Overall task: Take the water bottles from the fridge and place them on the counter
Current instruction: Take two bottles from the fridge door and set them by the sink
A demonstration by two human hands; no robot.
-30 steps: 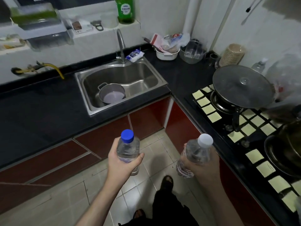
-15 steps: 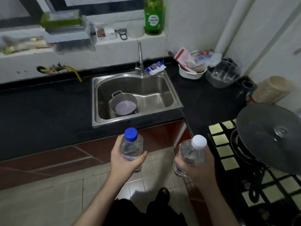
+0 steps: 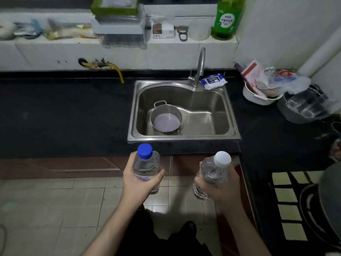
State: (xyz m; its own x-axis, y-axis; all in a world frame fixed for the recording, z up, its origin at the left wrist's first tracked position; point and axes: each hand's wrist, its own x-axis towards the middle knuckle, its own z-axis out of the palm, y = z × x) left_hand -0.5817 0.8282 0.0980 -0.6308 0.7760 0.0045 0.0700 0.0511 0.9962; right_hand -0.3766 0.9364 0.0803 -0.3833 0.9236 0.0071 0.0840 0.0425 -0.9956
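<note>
My left hand (image 3: 137, 180) grips a clear water bottle with a blue cap (image 3: 146, 163), held upright over the floor just short of the counter's front edge. My right hand (image 3: 222, 189) holds a second clear bottle with a white cap (image 3: 212, 172), tilted a little to the right, below the sink's right corner. The black counter (image 3: 64, 117) stretches across the view ahead of both bottles. No fridge is in view.
A steel sink (image 3: 228, 111) with a small pot (image 3: 166, 119) in it is set in the counter, tap (image 3: 200, 65) behind. A wipes pack (image 3: 213, 81), white bowl (image 3: 258, 97) and bagged items sit at the right. A stove (image 3: 295, 209) fills the lower right. Red cabinet doors (image 3: 73, 166) face me.
The view has swung left and closer to the counter: the sink now sits centred and the stove has slid to the right edge. Both hands still hold their bottles the same way.
</note>
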